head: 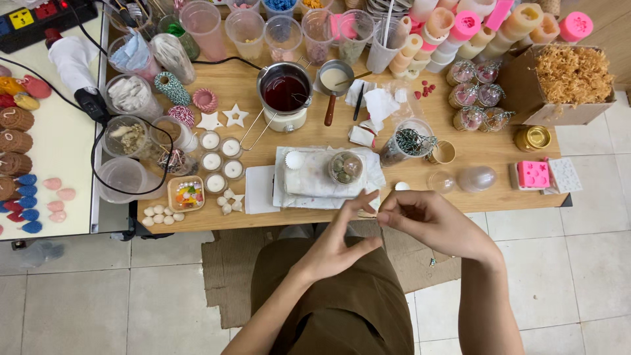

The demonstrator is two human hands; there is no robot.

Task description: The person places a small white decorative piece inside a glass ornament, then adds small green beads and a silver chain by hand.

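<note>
While both hands meet in front of the table [460,190] edge, the left hand [335,246] and right hand [430,220] pinch a small thin item [367,213] between their fingertips; the item is too small to identify. The left hand grips it with thumb and forefinger, its other fingers spread upward. The right hand is loosely curled, with thumb and forefinger closed on the same item from the 3 o'clock side. The item sits just off the near table edge, above the lap. At 12 o'clock from the hands, a clear dome [346,166] with greenish contents rests on a white cloth [315,181]. Beyond it, at 11 o'clock, a metal pot [284,89] of dark red liquid stands on a small base, and a smaller pan [335,77] of pale liquid lies just to its right. At 10 o'clock, small white candles [220,161] stand in a cluster, with two white stars [223,118] behind them. A cardboard box [565,85] of tan shredded filler occupies the 2 o'clock corner. A pink mould [533,173] lies at 3 o'clock near the table's right end. Clear cups [282,29] line the far edge at 12 o'clock.
</note>
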